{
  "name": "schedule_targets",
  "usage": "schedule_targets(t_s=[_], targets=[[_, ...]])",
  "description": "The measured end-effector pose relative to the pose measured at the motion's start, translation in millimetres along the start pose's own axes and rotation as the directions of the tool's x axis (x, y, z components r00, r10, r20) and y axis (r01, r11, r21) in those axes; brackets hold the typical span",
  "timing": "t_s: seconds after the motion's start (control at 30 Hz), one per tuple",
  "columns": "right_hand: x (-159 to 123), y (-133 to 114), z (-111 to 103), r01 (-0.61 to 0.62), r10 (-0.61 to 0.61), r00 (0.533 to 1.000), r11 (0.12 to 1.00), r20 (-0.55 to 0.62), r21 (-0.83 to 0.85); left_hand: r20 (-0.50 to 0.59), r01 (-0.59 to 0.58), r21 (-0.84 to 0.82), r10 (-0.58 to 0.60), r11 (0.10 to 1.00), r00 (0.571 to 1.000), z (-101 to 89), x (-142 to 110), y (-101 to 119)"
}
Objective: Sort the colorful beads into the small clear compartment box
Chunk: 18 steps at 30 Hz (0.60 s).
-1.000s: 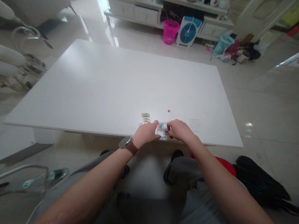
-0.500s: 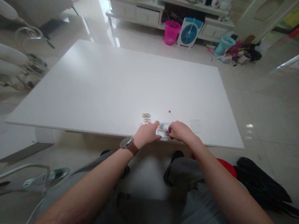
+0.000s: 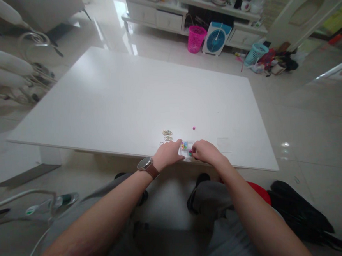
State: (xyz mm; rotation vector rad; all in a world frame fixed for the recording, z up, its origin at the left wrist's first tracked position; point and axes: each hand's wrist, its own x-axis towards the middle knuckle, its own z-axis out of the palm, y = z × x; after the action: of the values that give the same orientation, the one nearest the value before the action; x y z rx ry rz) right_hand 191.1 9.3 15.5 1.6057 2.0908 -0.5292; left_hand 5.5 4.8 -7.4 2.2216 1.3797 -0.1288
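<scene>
A small clear compartment box [image 3: 191, 143] with tiny colourful pieces inside lies near the table's front edge. My left hand [image 3: 168, 151] grips its left side, thumb and fingertip apart along the wall. Over the box's right part, my right hand [image 3: 204, 150] has its fingertips pinched together at a compartment with pink and green pieces; what they hold, if anything, is too small to tell. Left of the box lie several gold-coloured rings [image 3: 167, 132] in two small rows, with one partly visible ring [image 3: 161, 143] nearer. A pink piece [image 3: 193, 128] sits beyond the box.
A flat clear lid-like piece [image 3: 224, 144] rests on the white table [image 3: 145, 94] to the right. Across the floor stand a pink basket [image 3: 196, 39], a blue-and-white fan [image 3: 216, 39] and a light-blue basket [image 3: 256, 53]. Chairs [image 3: 11, 61] are at the left.
My right fingertips have shifted very slightly at the box. My left hand keeps its grip, and the view has tilted a touch.
</scene>
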Motion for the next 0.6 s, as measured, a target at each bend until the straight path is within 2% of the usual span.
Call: schedule_targets(t_s=[0.33,0.6], targets=[[-2.8,-1.2,0.9,0.031,-0.031,0.999,0.999,0.021,-0.011,-0.005,-0.015,0.013,0.015,1.0,1.0,0.8,-0.3,0.3],[-1.6,-4.0,-0.9,-0.012,0.01,0.998,1.0,-0.068,-0.026,-0.004,-0.013,0.005,0.013,1.0,1.0,0.5,0.5,0.0]])
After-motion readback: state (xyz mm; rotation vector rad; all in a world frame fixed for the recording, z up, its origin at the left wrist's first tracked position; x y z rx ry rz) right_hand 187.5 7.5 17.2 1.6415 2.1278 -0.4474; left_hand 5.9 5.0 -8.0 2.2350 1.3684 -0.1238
